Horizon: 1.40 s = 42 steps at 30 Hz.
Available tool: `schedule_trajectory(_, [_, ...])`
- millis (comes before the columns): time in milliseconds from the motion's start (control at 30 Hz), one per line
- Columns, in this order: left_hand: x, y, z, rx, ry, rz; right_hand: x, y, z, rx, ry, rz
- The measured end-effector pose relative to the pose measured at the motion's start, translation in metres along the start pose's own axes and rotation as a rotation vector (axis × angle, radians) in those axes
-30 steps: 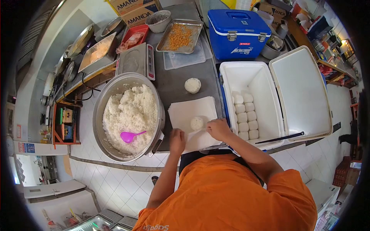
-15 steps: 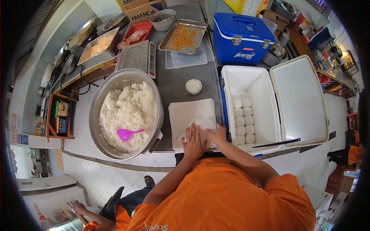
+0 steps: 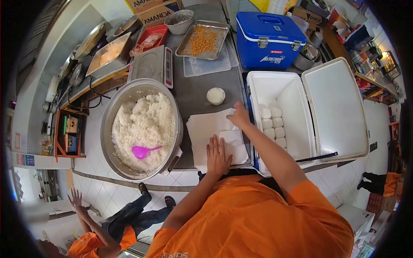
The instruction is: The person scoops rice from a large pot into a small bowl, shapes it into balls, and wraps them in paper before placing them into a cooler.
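A stack of white paper sheets (image 3: 195,137) lies on the grey table in front of me. On its right half sits a folded white piece of paper (image 3: 232,137); whether it encloses anything is hidden. My left hand (image 3: 219,155) rests flat on the paper, fingers stretched forward. At the stack's far right corner, my right hand (image 3: 240,116) has its fingers closed at the paper's edge. Just beyond stands a small cup of rice (image 3: 216,96). To the left, a large metal pot (image 3: 106,124) holds cooked rice (image 3: 144,120) with a pink scoop (image 3: 140,152) on it.
An open white cooler (image 3: 297,99) with several white wrapped packets (image 3: 278,132) stands right. Behind it is a closed blue cooler (image 3: 271,43). A tray of orange shreds (image 3: 202,38) and a scale (image 3: 148,66) sit farther back. Another person (image 3: 101,241) is at lower left.
My right hand has moved from the near right side of the paper up to its far right corner. My left hand has shifted slightly toward me. The other person's hands have come apart and risen.
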State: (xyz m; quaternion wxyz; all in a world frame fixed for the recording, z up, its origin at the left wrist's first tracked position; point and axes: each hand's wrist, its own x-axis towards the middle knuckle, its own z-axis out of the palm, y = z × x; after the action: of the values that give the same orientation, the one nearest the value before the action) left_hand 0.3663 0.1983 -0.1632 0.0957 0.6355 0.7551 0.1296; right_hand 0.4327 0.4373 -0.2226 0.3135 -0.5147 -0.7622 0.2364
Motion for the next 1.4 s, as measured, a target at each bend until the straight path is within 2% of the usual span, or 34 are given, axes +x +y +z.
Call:
schedule_trajectory(33, [0.001, 0.000, -0.001, 0.009, -0.026, 0.012, 0.017, -0.003, -0.002, 0.003, 0.002, 0.005])
schedule_trajectory(100, [0.003, 0.003, -0.007, 0.035, -0.046, 0.016, 0.047, -0.021, -0.024, -0.121, -0.645, -0.116])
schedule_trajectory(133, [0.004, 0.005, -0.009, 0.056, -0.065, 0.017, 0.056, -0.035, -0.033, -0.121, -0.646, -0.114])
schedule_trajectory(200, [0.005, 0.004, -0.004, 0.056, -0.057, 0.009, 0.067, -0.067, -0.050, -0.652, -1.448, -0.410])
schedule_trajectory(333, [0.008, 0.002, -0.004, -0.030, 0.038, -0.039, 0.038, -0.095, -0.062, -0.748, -1.324, -0.352])
schedule_trajectory(400, [0.017, 0.003, -0.008, -0.021, 0.008, -0.057, 0.011, -0.090, -0.062, -0.386, -0.728, -0.579])
schedule_trajectory(433, [0.019, 0.002, -0.008, -0.008, -0.025, -0.070, -0.001, -0.084, -0.057, -0.385, -0.730, -0.579])
schedule_trajectory(500, [0.021, 0.001, -0.007, 0.044, -0.053, -0.079, -0.022, -0.074, -0.050, -0.243, -0.538, -0.778])
schedule_trajectory(567, [0.027, 0.003, 0.000, 0.091, -0.080, -0.087, -0.055, -0.070, -0.055, -0.190, -0.467, -0.809])
schedule_trajectory(600, [0.031, 0.003, 0.008, 0.184, -0.165, -0.119, -0.071, -0.068, -0.057, -0.131, -0.394, -0.836])
schedule_trajectory(633, [0.032, 0.001, 0.015, 0.277, -0.252, -0.150, -0.084, -0.064, -0.055, -0.133, -0.395, -0.834])
schedule_trajectory(700, [0.034, -0.003, 0.024, 0.266, -0.267, -0.149, -0.098, -0.061, -0.054, -0.133, -0.309, -0.756])
schedule_trajectory(767, [0.031, -0.012, 0.026, 0.262, -0.281, -0.144, -0.096, -0.060, -0.053, -0.124, -0.313, -0.725])
schedule_trajectory(833, [0.021, -0.039, 0.005, -0.037, -0.115, 0.075, -0.097, -0.066, -0.060, -0.111, -0.314, -0.687])
schedule_trajectory(900, [0.010, -0.107, 0.027, -0.072, -0.101, 0.098, -0.099, -0.080, -0.077, -0.072, -0.440, -0.426])
schedule_trajectory(967, [0.004, -0.125, 0.036, -0.114, -0.094, 0.111, -0.110, -0.081, -0.083, -0.121, -0.389, -0.447])
schedule_trajectory(1033, [0.014, -0.105, 0.025, -0.514, 0.424, -0.276, -0.120, -0.085, -0.083, -0.176, -0.334, -0.481])
schedule_trajectory(1067, [0.012, -0.082, 0.014, -0.513, 0.423, -0.275, -0.129, -0.086, -0.082, -0.209, -0.364, -0.448])
schedule_trajectory(1133, [0.007, -0.035, -0.012, -0.096, 0.509, -0.182, -0.142, -0.085, -0.078, -0.247, -0.392, -0.411])
schedule_trajectory(1167, [0.007, -0.035, -0.011, -0.100, 0.504, -0.180, -0.148, -0.082, -0.073, -0.336, -0.339, -0.453])
schedule_trajectory(1233, [0.003, -0.042, -0.001, -0.159, 0.183, 0.165, -0.161, -0.082, -0.076, -0.428, -0.294, -0.498])
schedule_trajectory(1300, [-0.006, -0.069, 0.020, -0.184, 0.185, 0.180, -0.164, -0.081, -0.084, -0.309, -0.306, -0.468])
schedule_trajectory(1400, [-0.002, -0.091, 0.021, -0.232, 0.196, 0.210, -0.165, -0.055, -0.068, -0.358, -0.228, -0.388])
